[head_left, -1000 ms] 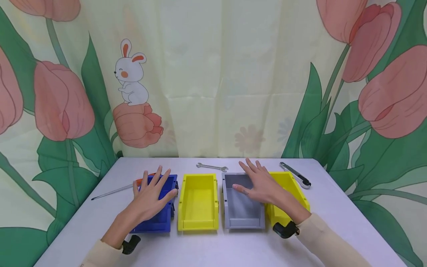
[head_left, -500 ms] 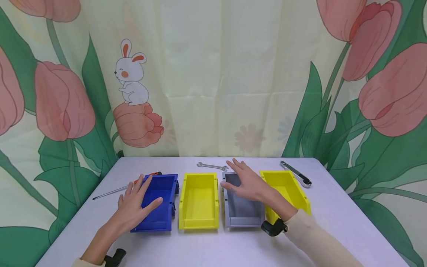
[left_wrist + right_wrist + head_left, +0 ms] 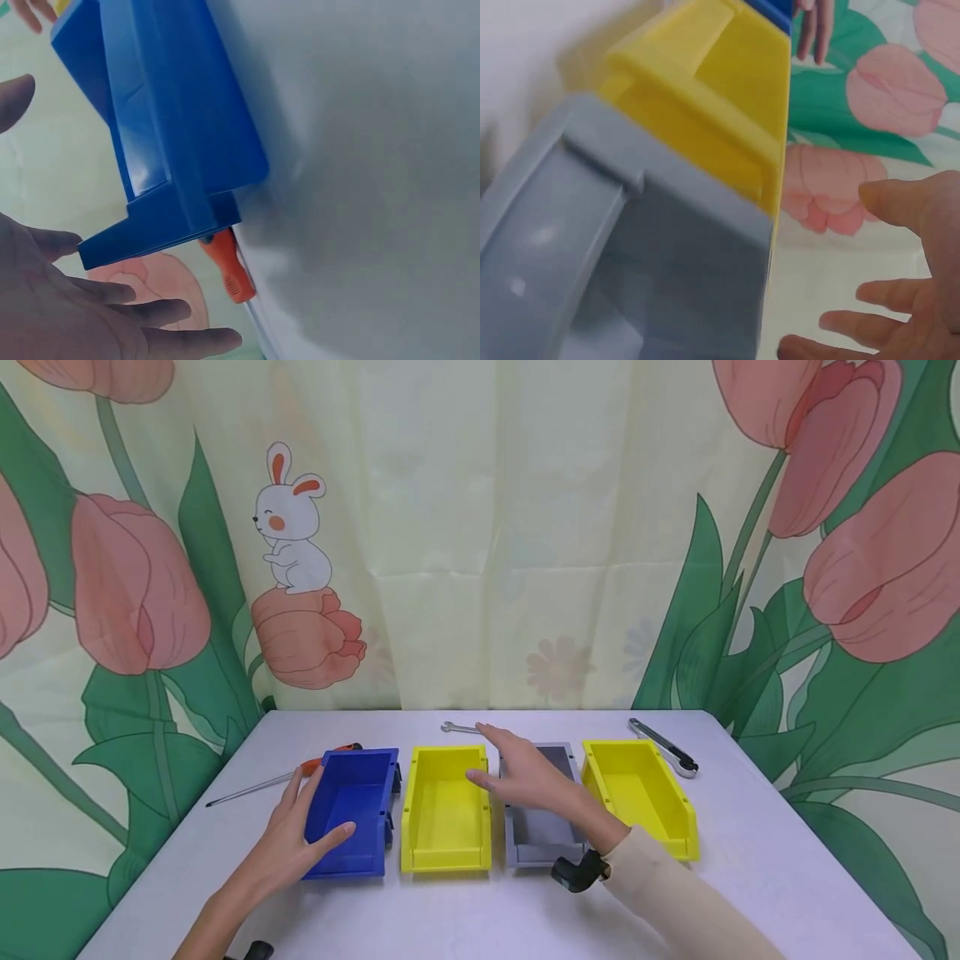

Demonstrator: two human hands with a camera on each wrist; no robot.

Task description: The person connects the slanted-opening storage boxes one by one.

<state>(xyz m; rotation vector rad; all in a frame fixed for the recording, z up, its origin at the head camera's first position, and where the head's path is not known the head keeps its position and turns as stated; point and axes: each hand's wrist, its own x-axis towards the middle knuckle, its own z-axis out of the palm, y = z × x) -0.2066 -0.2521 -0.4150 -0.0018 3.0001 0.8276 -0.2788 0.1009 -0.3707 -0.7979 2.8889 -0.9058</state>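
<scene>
Two hands spread over a row of storage bins: the left hand (image 3: 288, 847), fingers parted, hangs beside a blue bin (image 3: 360, 810), contact uncertain, while the right hand (image 3: 528, 768), thumb splayed and likewise holding nothing, hovers between a yellow bin (image 3: 446, 862) and a gray bin (image 3: 546, 857). A second yellow bin (image 3: 637, 777) completes the line. The lining-up looks done; handling of the tools appears not to have begun, with an orange-handled screwdriver (image 3: 258, 787), a partly hidden open-end wrench (image 3: 459, 727) and a black-and-metal tool (image 3: 667, 750) of uncertain kind lying outside the bins. The white desk (image 3: 450, 922) backs onto a pale curtain (image 3: 435, 527) printed with tulips and a rabbit.
</scene>
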